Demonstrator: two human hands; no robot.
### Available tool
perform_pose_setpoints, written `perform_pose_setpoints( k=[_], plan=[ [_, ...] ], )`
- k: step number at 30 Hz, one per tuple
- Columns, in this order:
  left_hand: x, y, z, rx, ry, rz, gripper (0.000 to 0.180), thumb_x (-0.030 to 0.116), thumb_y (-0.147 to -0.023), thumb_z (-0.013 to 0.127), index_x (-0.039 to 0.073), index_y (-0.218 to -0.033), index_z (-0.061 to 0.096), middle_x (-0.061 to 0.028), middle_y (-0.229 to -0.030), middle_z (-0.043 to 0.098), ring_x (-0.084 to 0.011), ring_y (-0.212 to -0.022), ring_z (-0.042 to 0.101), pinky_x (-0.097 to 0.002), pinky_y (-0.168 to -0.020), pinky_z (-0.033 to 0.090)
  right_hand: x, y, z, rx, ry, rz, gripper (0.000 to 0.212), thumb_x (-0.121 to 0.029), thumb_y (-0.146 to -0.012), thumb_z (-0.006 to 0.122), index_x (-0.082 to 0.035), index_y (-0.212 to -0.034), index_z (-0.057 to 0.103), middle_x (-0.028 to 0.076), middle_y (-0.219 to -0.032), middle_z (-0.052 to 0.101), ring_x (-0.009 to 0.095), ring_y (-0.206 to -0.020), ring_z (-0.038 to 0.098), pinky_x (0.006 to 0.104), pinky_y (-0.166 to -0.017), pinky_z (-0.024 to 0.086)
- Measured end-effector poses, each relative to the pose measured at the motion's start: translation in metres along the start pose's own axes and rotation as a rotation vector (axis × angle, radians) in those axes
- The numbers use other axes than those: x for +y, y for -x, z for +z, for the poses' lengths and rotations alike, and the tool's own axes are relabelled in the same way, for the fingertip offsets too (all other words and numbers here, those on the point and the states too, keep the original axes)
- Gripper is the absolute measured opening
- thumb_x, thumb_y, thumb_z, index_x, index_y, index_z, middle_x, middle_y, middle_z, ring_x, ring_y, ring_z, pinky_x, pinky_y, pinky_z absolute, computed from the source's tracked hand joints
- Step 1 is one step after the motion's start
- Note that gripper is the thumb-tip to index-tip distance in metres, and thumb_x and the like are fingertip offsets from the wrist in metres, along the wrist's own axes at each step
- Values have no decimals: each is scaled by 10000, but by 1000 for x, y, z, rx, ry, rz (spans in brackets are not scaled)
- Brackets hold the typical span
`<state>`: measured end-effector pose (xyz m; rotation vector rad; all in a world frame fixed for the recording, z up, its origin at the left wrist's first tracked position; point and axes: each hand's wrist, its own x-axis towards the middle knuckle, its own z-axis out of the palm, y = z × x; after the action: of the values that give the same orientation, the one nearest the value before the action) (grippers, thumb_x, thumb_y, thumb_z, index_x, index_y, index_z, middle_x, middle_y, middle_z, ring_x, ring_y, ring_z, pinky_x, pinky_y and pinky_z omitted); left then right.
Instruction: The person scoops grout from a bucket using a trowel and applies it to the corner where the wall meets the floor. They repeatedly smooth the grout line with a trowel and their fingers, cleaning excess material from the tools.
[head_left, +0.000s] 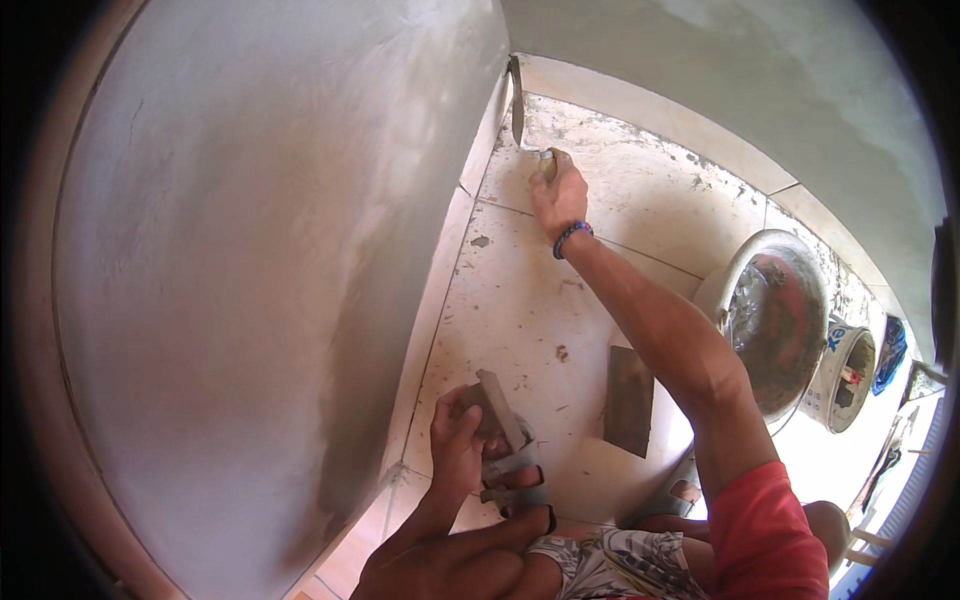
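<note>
My right hand (558,192) reaches out to the far corner, its fingers closed round the handle of a trowel (517,105). The trowel's narrow blade stands against the foot of the walls, where they meet. Nearer to me, my left hand (458,438) grips a flat, cement-stained float (502,408), tilted on edge just above my sandalled foot (517,472). Part of the float is hidden by the fingers. Under my right arm a dark rectangular plate (629,402) lies on the tiles.
A large round basin (778,320) with wet-looking residue stands right of my forearm. Beside it are a white bucket (843,380) with things inside and a blue bag or cloth (889,355). A grey plastered wall (250,250) rises close on the left. Crumbs of mortar spot the floor tiles (500,290).
</note>
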<state>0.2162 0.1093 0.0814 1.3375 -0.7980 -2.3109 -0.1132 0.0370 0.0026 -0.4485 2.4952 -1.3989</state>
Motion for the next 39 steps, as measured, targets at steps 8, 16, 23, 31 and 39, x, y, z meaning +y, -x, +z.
perform_pose_setpoints(
  k=[8, 16, 23, 31, 39],
  plan=[
    [-2, -3, -4, -12, -18, 0, 384, 91, -925, 575, 53, -1272, 415, -81, -1134, 573, -151, -866, 602, -265, -586, 494, 1, -3, 12, -1, -1, -24, 491, -108, -776, 615, -2, -1251, 556, 277, -1019, 649, 404, -977, 631, 423, -869, 498],
    [-5, 1, -3, -20, -46, -59, 387, 91, -922, 580, 64, -1271, 415, -79, -1131, 579, -161, -893, 610, -267, -576, 484, 4, -3, 5, 28, -5, -53, 493, -105, -758, 620, -17, -1241, 582, 281, -1026, 650, 403, -980, 630, 412, -878, 496],
    [-7, 1, 3, -73, -36, -65, 378, 104, -930, 583, 66, -1265, 411, -81, -1119, 585, -162, -887, 612, -267, -576, 472, -1, 28, -14, -22, -160, 95, 457, -97, -741, 616, -45, -1195, 622, 245, -999, 665, 387, -959, 637, 433, -871, 496],
    [-4, 6, 1, -39, -90, -50, 385, 131, -927, 576, 50, -1262, 403, -97, -1160, 568, -193, -923, 638, -259, -585, 496, 3, 15, -10, -48, -514, 223, 461, -32, -778, 628, 13, -1236, 603, 43, -788, 598, 97, -644, 513, 258, -584, 433],
    [-3, 15, 4, -39, -101, -74, 390, 139, -935, 545, 41, -1268, 366, -160, -1163, 570, -329, -927, 678, -347, -666, 518, 23, -12, -13, -92, -388, 187, 462, -113, -739, 660, -47, -1196, 647, 199, -972, 702, 263, -880, 677, 328, -823, 507]
  ],
)
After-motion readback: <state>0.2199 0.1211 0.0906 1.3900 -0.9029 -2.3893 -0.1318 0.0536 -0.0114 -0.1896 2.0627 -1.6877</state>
